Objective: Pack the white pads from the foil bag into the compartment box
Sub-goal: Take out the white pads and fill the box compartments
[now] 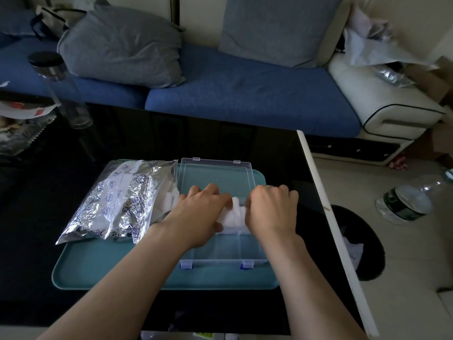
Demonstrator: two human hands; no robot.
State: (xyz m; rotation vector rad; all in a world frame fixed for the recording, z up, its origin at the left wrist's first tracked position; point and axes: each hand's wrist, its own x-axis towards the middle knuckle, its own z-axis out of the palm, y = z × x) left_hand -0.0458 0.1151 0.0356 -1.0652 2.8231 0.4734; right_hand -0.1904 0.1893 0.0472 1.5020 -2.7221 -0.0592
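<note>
My left hand (203, 211) and right hand (270, 209), fingers curled, grip a stack of white pads (234, 215) between them over a far cell of the clear compartment box (228, 249); next, I judge, press it down, then fetch more from the foil bag (117, 200) beside.

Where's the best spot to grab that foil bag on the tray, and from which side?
Probably pinch the foil bag by the upper lip of its open mouth, coming from the right. It lies flat on the teal tray with its mouth facing the compartment box, where white pads show.
</note>
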